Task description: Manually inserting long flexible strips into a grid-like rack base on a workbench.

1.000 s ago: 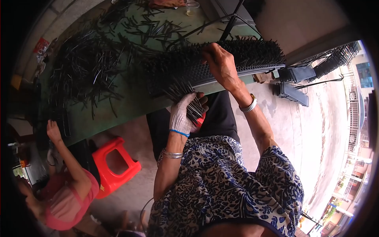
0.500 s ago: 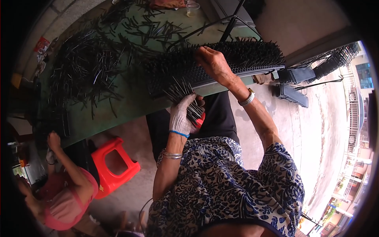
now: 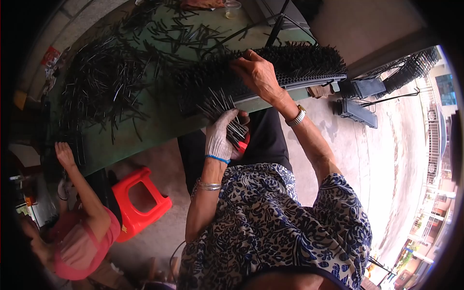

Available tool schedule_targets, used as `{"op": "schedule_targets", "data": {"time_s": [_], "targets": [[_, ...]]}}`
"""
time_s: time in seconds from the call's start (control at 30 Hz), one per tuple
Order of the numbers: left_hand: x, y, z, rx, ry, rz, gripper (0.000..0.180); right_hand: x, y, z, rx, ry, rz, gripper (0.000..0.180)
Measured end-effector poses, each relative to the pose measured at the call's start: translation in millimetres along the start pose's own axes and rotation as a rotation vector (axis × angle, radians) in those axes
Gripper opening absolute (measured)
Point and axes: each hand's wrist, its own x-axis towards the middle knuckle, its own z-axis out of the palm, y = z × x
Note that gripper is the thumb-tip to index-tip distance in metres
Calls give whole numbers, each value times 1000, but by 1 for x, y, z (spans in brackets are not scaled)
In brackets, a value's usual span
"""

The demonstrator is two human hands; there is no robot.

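Observation:
My left hand [image 3: 223,133], in a whitish knit glove with a blue cuff edge, is closed round a bundle of thin black strips [image 3: 220,104] that fan out upward. It is in front of a long perforated panel [image 3: 193,100] whose holes are crowded with upright black strips, mostly along the back and right. My bare right hand [image 3: 258,75] is at the panel, fingers pinched together and pointing down among the strips. Whatever is at those fingertips is hidden. A small red thing [image 3: 244,143] shows beneath the left hand; its kind is unclear.
Loose black strips lie heaped [image 3: 104,77] on the green table [image 3: 116,147]. At the left, a co-worker [image 3: 84,246] in pink has a hand [image 3: 65,154] at the table edge. A red stool [image 3: 140,203] stands between us. Black panels [image 3: 357,112] stand at the right.
My right hand has shifted slightly left along the panel, fingertips lower among the strips. My left hand keeps its bundle. The co-worker's hand has moved up and its fingers have opened.

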Motion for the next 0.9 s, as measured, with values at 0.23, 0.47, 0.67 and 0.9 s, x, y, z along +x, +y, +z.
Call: {"op": "schedule_targets", "data": {"time_s": [0.23,0.47,0.67,0.9], "targets": [[-2,1,6,122,68,-17,17,-2,-4,1,-83,-20,60,16],[-1,-2,4,42,58,-3,17,-15,-4,-11,131,-6,124,26],[-3,-2,6,131,18,53,18,-32,-29,-33,587,-427,176,24],[-4,0,19,139,28,141,19,-31,-24,-41,894,-548,475,16]]}}
